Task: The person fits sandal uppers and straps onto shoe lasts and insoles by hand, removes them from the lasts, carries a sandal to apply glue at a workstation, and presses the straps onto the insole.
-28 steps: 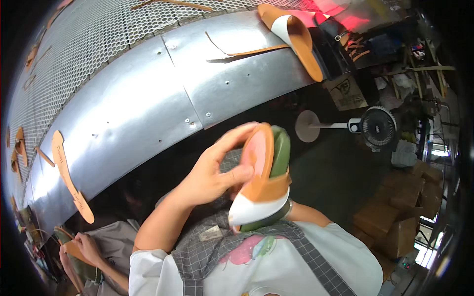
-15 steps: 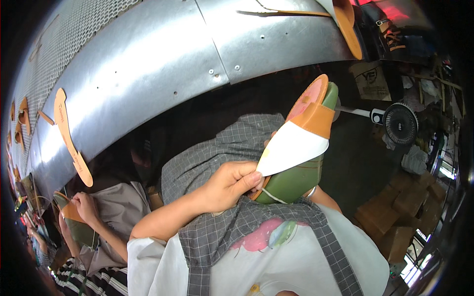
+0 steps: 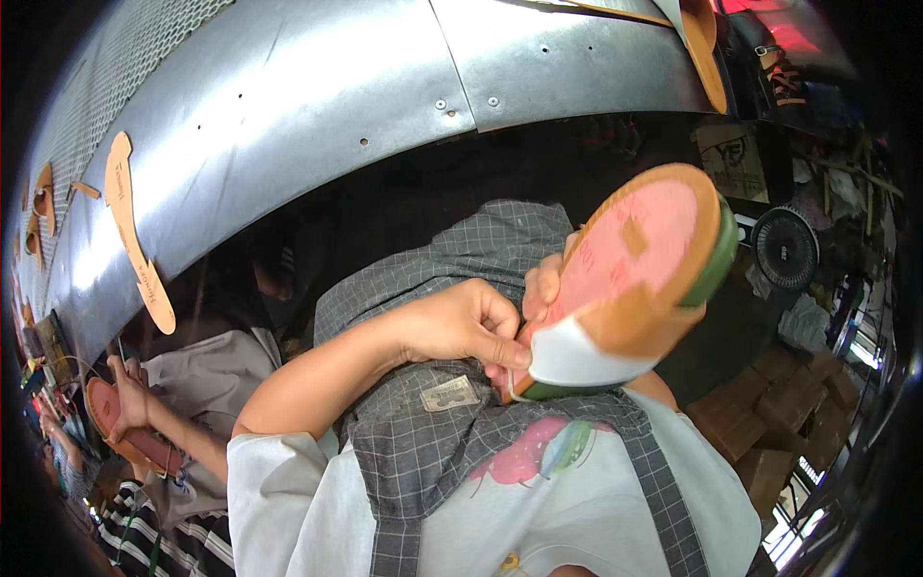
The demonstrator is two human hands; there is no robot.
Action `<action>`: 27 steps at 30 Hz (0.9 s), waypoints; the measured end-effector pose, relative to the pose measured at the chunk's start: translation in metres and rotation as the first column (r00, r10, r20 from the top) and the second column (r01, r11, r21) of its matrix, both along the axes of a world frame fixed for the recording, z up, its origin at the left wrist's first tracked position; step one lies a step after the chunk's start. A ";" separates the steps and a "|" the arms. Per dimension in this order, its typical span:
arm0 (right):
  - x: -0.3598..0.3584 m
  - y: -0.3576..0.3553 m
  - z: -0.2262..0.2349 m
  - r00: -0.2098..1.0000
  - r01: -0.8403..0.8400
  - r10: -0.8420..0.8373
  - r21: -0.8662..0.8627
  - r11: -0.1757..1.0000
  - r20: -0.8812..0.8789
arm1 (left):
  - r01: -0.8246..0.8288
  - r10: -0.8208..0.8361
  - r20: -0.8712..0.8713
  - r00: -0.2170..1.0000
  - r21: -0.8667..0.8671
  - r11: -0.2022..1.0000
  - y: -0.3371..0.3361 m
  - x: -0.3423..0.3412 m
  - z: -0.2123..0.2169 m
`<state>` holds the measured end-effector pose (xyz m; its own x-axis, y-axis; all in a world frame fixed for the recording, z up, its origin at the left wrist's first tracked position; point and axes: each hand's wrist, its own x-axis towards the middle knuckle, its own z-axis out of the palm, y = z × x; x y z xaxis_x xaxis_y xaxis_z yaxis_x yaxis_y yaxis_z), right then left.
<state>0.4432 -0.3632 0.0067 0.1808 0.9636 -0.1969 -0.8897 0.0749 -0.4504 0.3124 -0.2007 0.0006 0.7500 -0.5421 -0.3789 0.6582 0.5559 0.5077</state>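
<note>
More pink sandal underside (image 3: 639, 271) than before

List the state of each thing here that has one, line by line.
Sandal: tilted, pink underside showing
Left hand: pinching the white strap at its edge
Right hand: gripping the sandal, partly hidden
Tan insole: on metal bench, one end overhanging
Fan: running or off, cannot tell

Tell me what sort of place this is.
Probably a shoemaking workshop: the left hand and right hand hold a sandal on a green form, a sole-shaped tan piece lies on the metal bench, and a co-worker's hand grips another pink-bottomed shoe.
</note>
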 end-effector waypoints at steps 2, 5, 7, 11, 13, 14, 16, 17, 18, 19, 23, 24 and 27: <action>-0.001 0.017 0.013 0.998 -0.061 0.060 0.080 0.995 0.011 | -0.016 -0.004 0.118 0.993 0.167 0.986 -0.001 -0.002 -0.010; -0.004 0.029 0.024 0.914 0.348 -0.277 -0.225 0.910 0.296 | -0.330 0.198 0.353 0.915 0.369 0.869 0.036 0.013 0.005; -0.007 0.038 0.030 0.756 0.623 -0.432 -0.335 0.707 0.492 | -0.644 0.543 0.414 0.730 0.151 0.750 0.072 0.023 0.036; -0.010 0.054 0.045 0.270 0.467 -0.082 -0.056 0.883 0.959 | -0.847 0.671 0.542 0.506 0.458 0.268 0.073 0.042 0.066; -0.008 0.061 0.058 0.181 0.432 -0.110 0.021 0.902 0.977 | -0.859 0.674 0.540 0.504 0.395 0.326 0.083 0.028 0.053; -0.005 0.063 0.059 0.209 0.385 -0.076 -0.011 0.923 0.975 | -0.880 0.692 0.550 0.469 0.359 0.311 0.083 0.023 0.045; 0.002 0.064 0.066 0.185 0.316 -0.014 -0.046 0.948 0.983 | -0.898 0.709 0.555 0.434 0.325 0.296 0.080 0.017 0.042; 0.002 0.064 0.067 0.186 0.318 -0.020 -0.041 0.947 0.982 | -0.902 0.727 0.537 0.429 0.293 0.315 0.080 0.014 0.042; 0.002 0.066 0.069 0.209 0.294 -0.011 -0.052 0.954 0.978 | -0.908 0.745 0.519 0.418 0.257 0.331 0.081 0.013 0.041; 0.003 0.067 0.071 0.230 0.270 -0.001 -0.063 0.961 0.973 | -0.909 0.744 0.524 0.415 0.255 0.329 0.081 0.013 0.038; 0.010 0.068 0.078 0.281 0.186 0.074 -0.130 0.974 0.957 | -0.934 0.661 0.673 0.333 0.138 0.330 0.080 0.012 0.037; 0.012 0.069 0.078 0.399 0.071 0.078 -0.115 0.991 0.914 | -0.931 0.703 0.653 0.283 0.010 0.365 0.074 0.013 0.043; 0.032 0.078 0.085 0.541 -0.474 0.602 -0.378 0.795 0.588 | -0.800 0.706 0.659 0.259 -0.263 0.539 0.065 0.018 0.050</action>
